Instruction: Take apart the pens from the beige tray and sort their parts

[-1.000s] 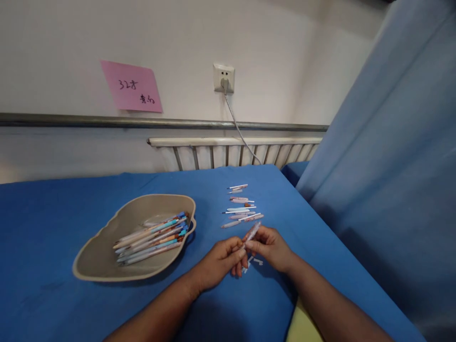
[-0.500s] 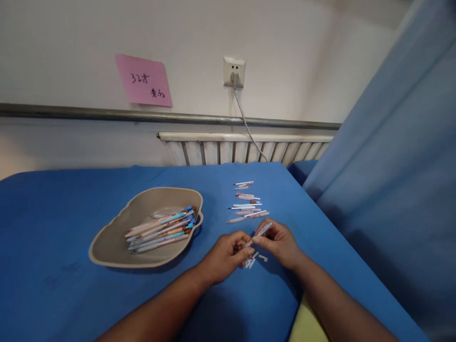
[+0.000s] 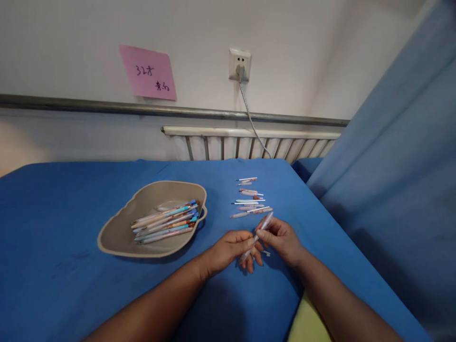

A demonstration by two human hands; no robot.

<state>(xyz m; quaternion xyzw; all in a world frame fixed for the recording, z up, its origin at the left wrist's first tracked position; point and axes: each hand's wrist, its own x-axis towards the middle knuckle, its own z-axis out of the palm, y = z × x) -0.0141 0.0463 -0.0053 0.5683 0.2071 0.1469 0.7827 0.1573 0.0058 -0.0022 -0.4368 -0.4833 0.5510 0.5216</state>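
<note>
**Tan basin of pens, plus one whitish pen held off to its right**

So the basin is set on a blue cloth, with the pens piled loosely toward its right end. A pink note is stuck on the wall above and behind the basin. Right of the basin, the whitish pen is gripped, tilted, between the thumb and fingers of the left hand, the other fingers being half spread underneath. A socket with a cord plugged in is mounted behind and right of the basin. Pen parts are laid out in little groups right of the basin. Small white bits, mostly hidden, are also scattered right of it. Further right of the basin, the pen's upper part is pinched by the right hand, thumb and fingertips closed on it. A blue curtain is hung well right of the basin.
</note>
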